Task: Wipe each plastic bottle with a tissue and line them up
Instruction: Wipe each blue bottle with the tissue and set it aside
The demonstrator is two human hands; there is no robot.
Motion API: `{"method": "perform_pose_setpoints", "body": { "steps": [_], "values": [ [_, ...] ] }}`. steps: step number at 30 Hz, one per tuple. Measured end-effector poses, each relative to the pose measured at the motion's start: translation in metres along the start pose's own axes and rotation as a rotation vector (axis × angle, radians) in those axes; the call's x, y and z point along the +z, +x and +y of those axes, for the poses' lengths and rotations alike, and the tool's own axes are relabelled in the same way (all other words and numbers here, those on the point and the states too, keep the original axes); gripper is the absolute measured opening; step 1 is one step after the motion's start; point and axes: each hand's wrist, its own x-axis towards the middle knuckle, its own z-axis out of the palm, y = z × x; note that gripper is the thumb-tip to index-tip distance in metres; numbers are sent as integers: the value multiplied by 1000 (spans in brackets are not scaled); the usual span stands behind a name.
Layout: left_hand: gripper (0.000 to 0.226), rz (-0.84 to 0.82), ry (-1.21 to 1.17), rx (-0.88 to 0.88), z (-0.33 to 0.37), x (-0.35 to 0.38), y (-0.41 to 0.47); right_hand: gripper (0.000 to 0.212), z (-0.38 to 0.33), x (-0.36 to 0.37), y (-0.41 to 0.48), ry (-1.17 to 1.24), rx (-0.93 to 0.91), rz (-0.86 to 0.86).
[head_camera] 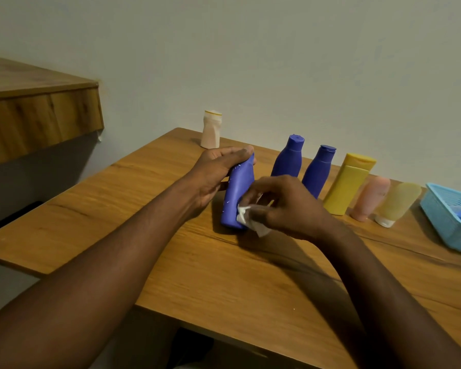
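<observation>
The wooden surface (224,275) carries a blue basket (437,217) at the right edge and a row of bottles (347,185) along the far side. Left of the row, the left hand (218,171) grips the top of a tilted blue bottle (237,193). The right hand (285,203) pinches a white tissue (246,215) against its lower side.

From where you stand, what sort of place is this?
Likely a room in a home: a wooden table against a plain wall, a row of plastic bottles like lotion containers, and a blue basket.
</observation>
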Motion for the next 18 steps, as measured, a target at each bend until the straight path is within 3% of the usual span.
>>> {"method": "perform_pose_setpoints", "body": {
  "steps": [2, 4, 11, 18],
  "values": [
    [35, 14, -14, 9, 0, -1, 3, 15, -3, 1, 0, -10, -12, -145],
    [36, 25, -22, 13, -1, -1, 4, 13, -4, 3, 0, 2, -35, -177],
    [31, 78, -82, 5, -3, 2, 6, 16, -12, 8, -2, 36, -74, -159],
    [30, 129, -42, -2, -1, 3, 5, 22, -34, 29, 1, -97, -208, 3]
  ]
}}
